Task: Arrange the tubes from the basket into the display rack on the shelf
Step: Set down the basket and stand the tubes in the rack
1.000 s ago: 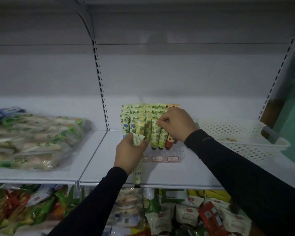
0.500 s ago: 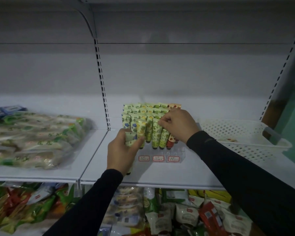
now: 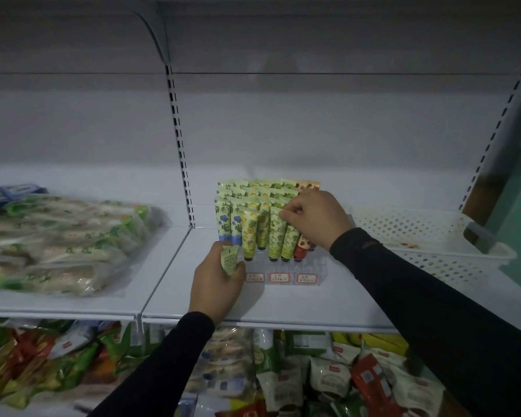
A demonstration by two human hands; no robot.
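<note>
Dim, cool, low-contrast scene with fine noise throughout. The shelf (image 3: 298, 299) top catches the most light; the upper back panel falls into grey shadow. Wide-angle distortion bows the slotted uprights (image 3: 179, 139) outward. Wrapped packages (image 3: 57, 242) at the left edge look soft and smeared.

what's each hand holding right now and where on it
Left hand grips a tube around its lower body. Right hand pinches a racked green tube's top edge.

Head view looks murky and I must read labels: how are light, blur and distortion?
Head view: dim, bluish light; price tags on the display rack unreadable; the wide lens bows the shelf; snack packs at left slightly smeared.
</note>
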